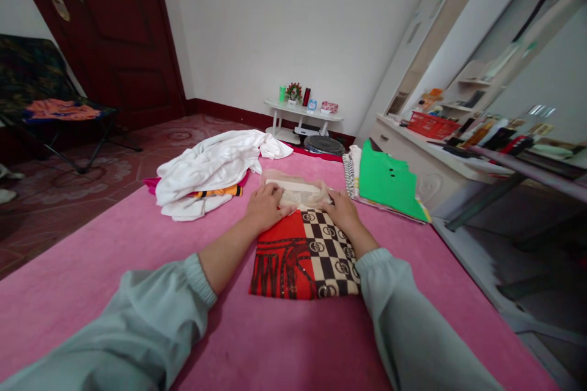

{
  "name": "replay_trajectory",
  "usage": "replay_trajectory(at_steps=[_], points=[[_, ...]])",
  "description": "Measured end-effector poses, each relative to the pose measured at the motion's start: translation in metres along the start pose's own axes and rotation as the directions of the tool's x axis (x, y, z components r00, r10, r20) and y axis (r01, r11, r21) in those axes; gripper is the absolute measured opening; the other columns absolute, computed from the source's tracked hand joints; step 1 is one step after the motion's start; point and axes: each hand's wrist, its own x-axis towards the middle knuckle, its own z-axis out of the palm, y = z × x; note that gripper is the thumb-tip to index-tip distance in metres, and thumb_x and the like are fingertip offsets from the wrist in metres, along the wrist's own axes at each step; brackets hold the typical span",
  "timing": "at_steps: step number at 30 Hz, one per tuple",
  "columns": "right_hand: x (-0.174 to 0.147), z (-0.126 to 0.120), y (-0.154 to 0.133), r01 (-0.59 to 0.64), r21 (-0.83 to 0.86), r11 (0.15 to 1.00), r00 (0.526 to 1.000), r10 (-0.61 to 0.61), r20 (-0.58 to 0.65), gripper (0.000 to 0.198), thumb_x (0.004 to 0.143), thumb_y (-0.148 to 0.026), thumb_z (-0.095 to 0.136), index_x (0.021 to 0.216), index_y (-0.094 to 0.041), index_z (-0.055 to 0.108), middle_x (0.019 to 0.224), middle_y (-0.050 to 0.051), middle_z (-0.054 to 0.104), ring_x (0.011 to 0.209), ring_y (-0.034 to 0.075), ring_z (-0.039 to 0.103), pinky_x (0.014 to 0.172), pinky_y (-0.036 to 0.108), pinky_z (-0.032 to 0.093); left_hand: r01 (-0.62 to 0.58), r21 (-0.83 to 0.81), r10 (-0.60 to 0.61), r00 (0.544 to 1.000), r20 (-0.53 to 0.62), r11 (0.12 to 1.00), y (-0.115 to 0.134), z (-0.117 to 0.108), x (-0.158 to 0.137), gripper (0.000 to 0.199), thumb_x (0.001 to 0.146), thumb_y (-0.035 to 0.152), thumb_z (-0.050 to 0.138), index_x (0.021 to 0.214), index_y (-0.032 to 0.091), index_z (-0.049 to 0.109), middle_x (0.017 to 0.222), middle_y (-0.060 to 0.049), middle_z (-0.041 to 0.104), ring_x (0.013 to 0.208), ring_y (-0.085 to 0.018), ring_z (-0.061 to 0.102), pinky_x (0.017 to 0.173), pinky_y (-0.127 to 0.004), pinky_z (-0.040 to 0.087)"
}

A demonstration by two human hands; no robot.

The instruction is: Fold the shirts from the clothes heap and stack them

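A folded garment (pixel 293 263) lies in front of me, red on its left part and black-and-cream checked on its right, with a sheer beige section (pixel 298 190) at its far end. My left hand (pixel 266 206) rests on the left side of that sheer section, fingers spread over the cloth. On the opposite side, my right hand (pixel 343 212) lies with its fingers out along the sheer edge. Both palms face down and touch the fabric. White clothes (pixel 211 165) are heaped beyond my left hand. Past my right hand sits a folded green top (pixel 387 180) on a stack of clothes.
The pink bed cover (pixel 220 330) spreads under everything. At right stands a dresser (pixel 413 156) with a red basket (pixel 433 126) and bottles. A low white table (pixel 302 111) is by the far wall; a folding chair (pixel 55 107) stands near the door (pixel 110 30) at left.
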Motion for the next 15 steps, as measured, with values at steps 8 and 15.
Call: replay_trajectory(at_steps=[8, 15], points=[[-0.031, -0.026, -0.001, 0.119, 0.303, 0.946, 0.99, -0.09, -0.109, 0.054, 0.075, -0.018, 0.061, 0.128, -0.015, 0.051, 0.121, 0.009, 0.06, 0.107, 0.018, 0.057, 0.09, 0.027, 0.044, 0.014, -0.089, -0.001, 0.989, 0.15, 0.996, 0.0, -0.014, -0.005, 0.057, 0.086, 0.051, 0.052, 0.136, 0.024, 0.047, 0.146, -0.007, 0.04, 0.135, -0.026, 0.034, 0.11, -0.039, 0.028], [-0.095, -0.032, 0.007, -0.341, 0.178, 0.923, 0.923, 0.365, -0.124, 0.043, 0.084, -0.033, 0.053, 0.123, -0.016, 0.056, 0.113, 0.012, 0.067, 0.106, 0.025, 0.062, 0.085, 0.033, 0.047, 0.27, -0.118, -0.266, 0.963, 0.048, 0.956, 0.009, -0.05, -0.054, 0.041, 0.088, 0.037, 0.049, 0.122, 0.017, 0.058, 0.116, -0.014, 0.064, 0.109, -0.026, 0.059, 0.09, -0.035, 0.045]])
